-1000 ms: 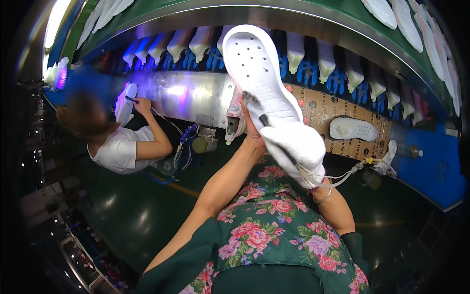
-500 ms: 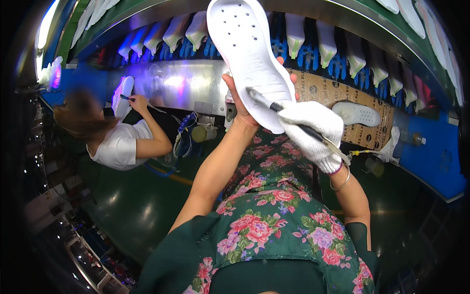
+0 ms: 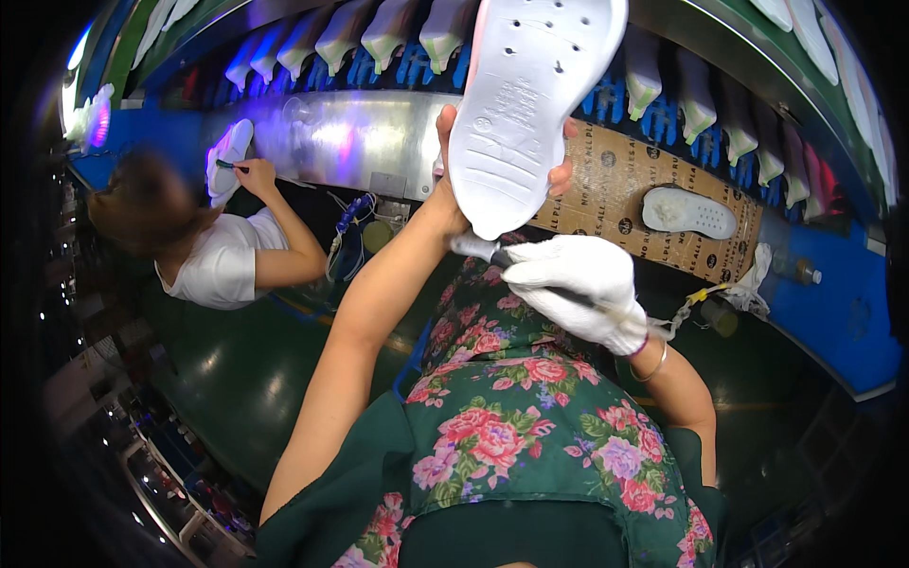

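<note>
My bare left hand (image 3: 445, 199) grips a white shoe sole (image 3: 511, 142) from beneath, thumb at its left edge and fingertips curled round its right. Small holes dot the wide end of the sole, and ridges cross the narrow end nearest me. In a white knitted glove, my right hand (image 3: 579, 289) is closed round a dark-handled brush (image 3: 475, 249). The bristles are just below the sole's near end, close to my left wrist; whether they touch it I cannot tell. Another grey-white sole (image 3: 689, 212) lies on the cardboard to the right.
Printed cardboard (image 3: 620, 204) and a metal plate (image 3: 369, 142) cover the bench. Behind them hang several pale shoes (image 3: 440, 38) above blue holders. At left, a co-worker (image 3: 222, 251) brushes a white shoe (image 3: 227, 156). A small bottle (image 3: 807, 271) stands on the blue surface at right.
My right hand has moved the brush down and left, off the sole's ridged face to below its near end. My left hand has shifted the sole slightly right and turned it more upright.
</note>
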{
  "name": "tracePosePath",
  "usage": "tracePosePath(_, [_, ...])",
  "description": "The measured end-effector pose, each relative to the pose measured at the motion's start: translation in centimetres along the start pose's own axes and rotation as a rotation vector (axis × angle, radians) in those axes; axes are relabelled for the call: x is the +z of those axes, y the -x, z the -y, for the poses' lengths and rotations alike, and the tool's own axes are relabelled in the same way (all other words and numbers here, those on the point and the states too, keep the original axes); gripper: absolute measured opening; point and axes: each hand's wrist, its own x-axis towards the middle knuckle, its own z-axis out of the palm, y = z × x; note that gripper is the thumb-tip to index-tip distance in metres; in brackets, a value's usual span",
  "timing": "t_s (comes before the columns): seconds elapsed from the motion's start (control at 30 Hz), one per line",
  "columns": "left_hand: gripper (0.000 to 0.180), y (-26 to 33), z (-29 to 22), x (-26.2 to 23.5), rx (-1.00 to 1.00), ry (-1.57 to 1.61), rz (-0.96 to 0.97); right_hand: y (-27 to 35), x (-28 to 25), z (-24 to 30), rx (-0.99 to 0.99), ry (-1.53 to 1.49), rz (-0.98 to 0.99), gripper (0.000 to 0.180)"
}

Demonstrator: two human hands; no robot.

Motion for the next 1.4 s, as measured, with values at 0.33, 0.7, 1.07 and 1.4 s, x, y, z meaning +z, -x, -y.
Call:
tracePosePath(0.33, [0.101, -1.0, -1.6, 0.0, -0.235, -0.030, 0.067, 0.8, 0.7, -0.3, -0.257, 0.418, 0.045, 0.043])
tracePosePath(0.7, [0.108, -1.3, -2.5, 2.2, -0.324, -0.206, -0.105, 0.4, -0.1, 0.2, -0.072, 0.211, -0.002, 0.027])
tracePosePath(1.07, [0.082, 0.8, -1.5, 0.6, -0.093, -0.190, -0.259, -1.0, -3.2, -0.5, 0.267, 0.025, -0.272, 0.018])
tracePosePath(1.4, [0.091, 3.7, 3.2, 1.6, 0.005, -0.129, -0.387, -3.4, -6.7, -2.7, -0.277, 0.983, -0.303, 0.032])
